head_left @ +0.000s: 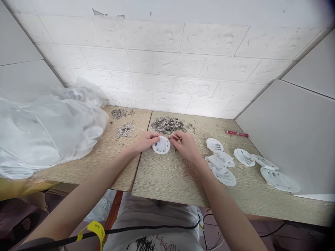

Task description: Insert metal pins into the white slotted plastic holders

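Observation:
In the middle of the table lies a round white plastic battery holder (161,145) with rectangular slots, its slotted face up. My left hand (148,141) grips its left edge between thumb and fingers. Just right of the holder, my right hand (183,142) is closed in a pinch; what sits between its fingertips is too small to make out. A few small metal pieces lie under that hand. Behind both hands is a large heap of small metal contact pieces (167,124).
Two smaller piles of metal bits, a darker one (119,114) and a lighter one (126,129), lie left. Several white discs (221,165) are scattered right, near a red pen (237,133). A big translucent plastic bag (49,129) covers the left end. A brick-patterned wall (162,66) stands behind.

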`<state>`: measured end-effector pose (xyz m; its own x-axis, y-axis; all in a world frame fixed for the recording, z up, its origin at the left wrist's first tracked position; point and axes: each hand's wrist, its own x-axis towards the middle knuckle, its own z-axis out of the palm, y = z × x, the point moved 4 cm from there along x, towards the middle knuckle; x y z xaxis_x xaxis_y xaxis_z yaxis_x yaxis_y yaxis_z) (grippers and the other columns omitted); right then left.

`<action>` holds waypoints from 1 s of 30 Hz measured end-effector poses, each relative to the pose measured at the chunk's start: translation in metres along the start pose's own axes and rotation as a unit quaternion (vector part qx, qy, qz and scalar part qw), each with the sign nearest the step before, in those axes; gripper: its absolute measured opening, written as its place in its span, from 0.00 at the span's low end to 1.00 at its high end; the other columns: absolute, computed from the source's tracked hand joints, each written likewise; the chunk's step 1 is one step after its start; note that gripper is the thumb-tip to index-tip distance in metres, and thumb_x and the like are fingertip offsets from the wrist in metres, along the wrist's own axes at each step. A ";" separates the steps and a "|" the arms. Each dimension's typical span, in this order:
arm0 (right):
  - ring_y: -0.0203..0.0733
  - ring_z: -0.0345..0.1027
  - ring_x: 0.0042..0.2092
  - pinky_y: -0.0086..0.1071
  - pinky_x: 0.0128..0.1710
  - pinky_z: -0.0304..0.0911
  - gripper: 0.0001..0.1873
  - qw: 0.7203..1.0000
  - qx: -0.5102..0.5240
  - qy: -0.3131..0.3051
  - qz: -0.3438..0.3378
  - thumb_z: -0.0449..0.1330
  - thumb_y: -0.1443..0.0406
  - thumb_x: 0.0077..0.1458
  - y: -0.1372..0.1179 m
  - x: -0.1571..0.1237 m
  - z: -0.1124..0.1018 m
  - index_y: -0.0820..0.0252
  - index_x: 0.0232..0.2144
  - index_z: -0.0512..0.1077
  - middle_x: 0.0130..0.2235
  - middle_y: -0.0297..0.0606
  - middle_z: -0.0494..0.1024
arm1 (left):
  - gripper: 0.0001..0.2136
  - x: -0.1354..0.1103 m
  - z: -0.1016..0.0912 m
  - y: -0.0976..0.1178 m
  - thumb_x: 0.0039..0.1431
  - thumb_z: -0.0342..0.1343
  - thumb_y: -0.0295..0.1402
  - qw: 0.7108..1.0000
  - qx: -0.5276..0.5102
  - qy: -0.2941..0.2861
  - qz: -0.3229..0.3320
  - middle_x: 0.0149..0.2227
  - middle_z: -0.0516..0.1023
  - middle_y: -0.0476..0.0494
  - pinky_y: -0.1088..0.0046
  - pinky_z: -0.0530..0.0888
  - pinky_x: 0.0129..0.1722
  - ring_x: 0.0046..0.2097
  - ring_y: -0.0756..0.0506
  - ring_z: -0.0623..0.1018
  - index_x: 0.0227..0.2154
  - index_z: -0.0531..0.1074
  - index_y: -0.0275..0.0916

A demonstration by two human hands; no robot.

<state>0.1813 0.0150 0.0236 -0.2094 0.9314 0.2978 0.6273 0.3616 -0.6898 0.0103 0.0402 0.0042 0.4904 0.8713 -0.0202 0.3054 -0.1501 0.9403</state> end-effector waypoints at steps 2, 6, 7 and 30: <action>0.38 0.63 0.31 0.31 0.32 0.56 0.07 0.999 0.034 0.018 0.008 0.55 0.65 0.55 -0.003 -0.001 0.001 0.60 0.28 0.72 0.29 0.35 0.74 | 0.15 -0.001 0.001 0.001 0.57 0.52 0.38 1.000 0.001 -0.002 0.000 0.33 0.79 0.44 0.74 0.70 0.32 0.32 0.49 0.73 0.39 0.79 0.35; 0.39 0.64 0.35 0.32 0.34 0.59 0.07 0.996 0.072 0.038 0.030 0.56 0.63 0.55 -0.004 -0.002 0.010 0.61 0.30 0.72 0.33 0.37 0.73 | 0.15 -0.002 0.003 0.003 0.56 0.52 0.37 1.000 -0.003 -0.011 -0.011 0.29 0.78 0.44 0.75 0.70 0.29 0.29 0.49 0.72 0.37 0.79 0.34; 0.40 0.65 0.36 0.33 0.34 0.59 0.07 0.996 0.076 0.039 0.033 0.56 0.63 0.55 -0.004 -0.002 0.012 0.61 0.30 0.73 0.34 0.38 0.72 | 0.15 -0.002 0.003 0.003 0.56 0.52 0.37 1.000 -0.006 -0.011 -0.013 0.29 0.77 0.45 0.75 0.70 0.28 0.29 0.49 0.72 0.37 0.79 0.34; 0.40 0.64 0.35 0.33 0.35 0.58 0.05 0.994 0.088 0.054 0.022 0.57 0.64 0.53 -0.006 -0.001 0.017 0.60 0.28 0.70 0.33 0.38 0.72 | 0.16 0.000 0.004 -0.002 0.57 0.56 0.41 0.998 -0.046 -0.029 0.013 0.34 0.79 0.42 0.71 0.73 0.34 0.33 0.48 0.76 0.40 0.77 0.34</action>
<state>0.1648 0.0122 0.0159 -0.0969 0.9402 0.3264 0.4919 0.3303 -0.8056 0.0129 0.0386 0.0006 0.5454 0.8381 -0.0119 0.2169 -0.1274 0.9678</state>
